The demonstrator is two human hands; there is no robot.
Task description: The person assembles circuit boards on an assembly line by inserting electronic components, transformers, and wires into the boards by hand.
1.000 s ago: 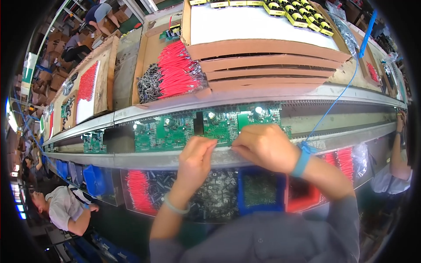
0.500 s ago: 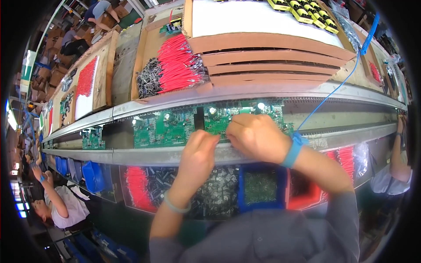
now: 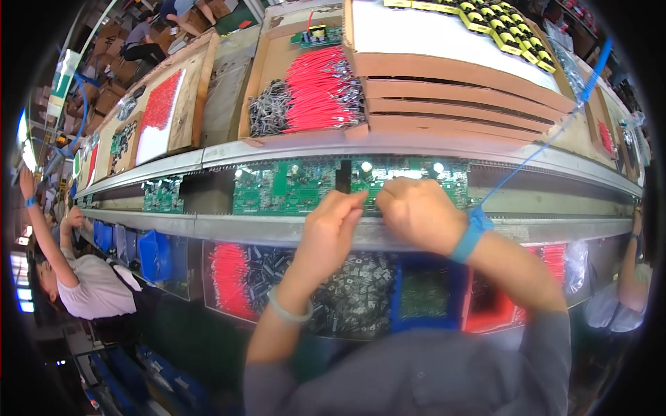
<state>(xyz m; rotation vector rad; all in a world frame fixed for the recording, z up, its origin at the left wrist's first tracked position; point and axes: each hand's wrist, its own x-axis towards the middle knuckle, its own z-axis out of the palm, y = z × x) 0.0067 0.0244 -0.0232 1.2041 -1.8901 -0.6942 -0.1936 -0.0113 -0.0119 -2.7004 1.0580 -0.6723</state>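
My left hand (image 3: 331,232) is at the near edge of a green circuit board (image 3: 454,182), thumb and forefinger pinched together over its left part. Whatever is between those fingertips is too small to make out. My right hand (image 3: 422,216) is closed just beside it, knuckles up, above the middle of the same board. Its fingertips are turned under and hidden. A blue wrist strap (image 3: 470,239) with a coiled cord circles my right wrist, and a pale bangle (image 3: 288,308) my left. A second circuit board (image 3: 284,191) sits on the rails to the left, past a dark gap.
Long metal rails (image 3: 263,223) cross in front of me. Nearer lie bins of red-sleeved parts (image 3: 232,281), metal pieces (image 3: 354,295) and a blue bin (image 3: 424,291). Beyond the rails are a cardboard tray (image 3: 260,62) and stacked cartons (image 3: 458,104). Co-workers (image 3: 94,284) flank me.
The view has shifted, so the boards and trays appear farther right and a little higher. Both my hands stay over the same board, fingertips slightly apart. The co-worker at left has raised an arm.
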